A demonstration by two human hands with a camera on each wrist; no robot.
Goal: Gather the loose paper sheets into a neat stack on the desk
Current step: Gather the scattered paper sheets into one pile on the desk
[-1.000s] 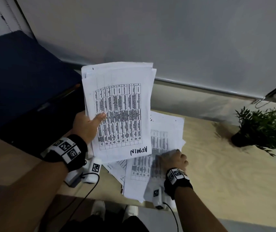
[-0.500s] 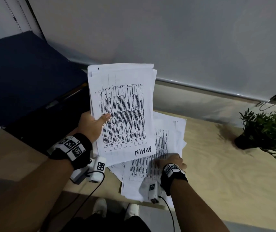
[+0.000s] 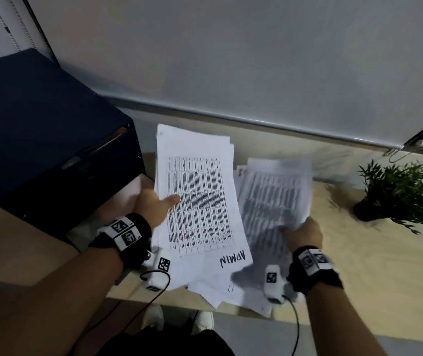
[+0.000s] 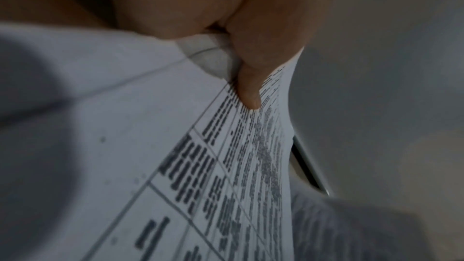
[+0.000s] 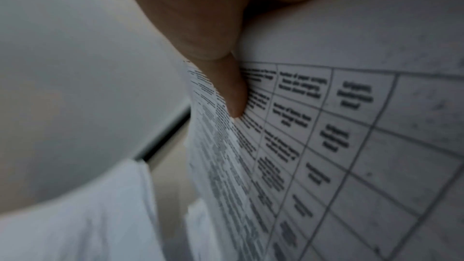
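Note:
My left hand (image 3: 154, 205) holds a bundle of printed sheets (image 3: 200, 201) upright above the desk, thumb across the table print; "ADMIN" is handwritten on the top sheet's near end. In the left wrist view the thumb (image 4: 248, 94) presses on that bundle (image 4: 175, 166). My right hand (image 3: 301, 233) pinches the near edge of another printed sheet (image 3: 274, 199), lifted and motion-blurred, just right of the bundle. The right wrist view shows the thumb (image 5: 233, 96) on this sheet (image 5: 326, 146). More loose sheets (image 3: 220, 291) lie under both, overhanging the desk's near edge.
A dark blue box-like unit (image 3: 38, 140) stands at the left, close to the bundle. A small potted plant (image 3: 400, 194) sits at the right on the light wooden desk (image 3: 359, 278). A grey wall runs behind. My shoes (image 3: 177, 319) show below the desk edge.
My right hand has gone from resting on the sheets on the desk to pinching one and lifting it. The left hand's bundle stays held, now lower in view.

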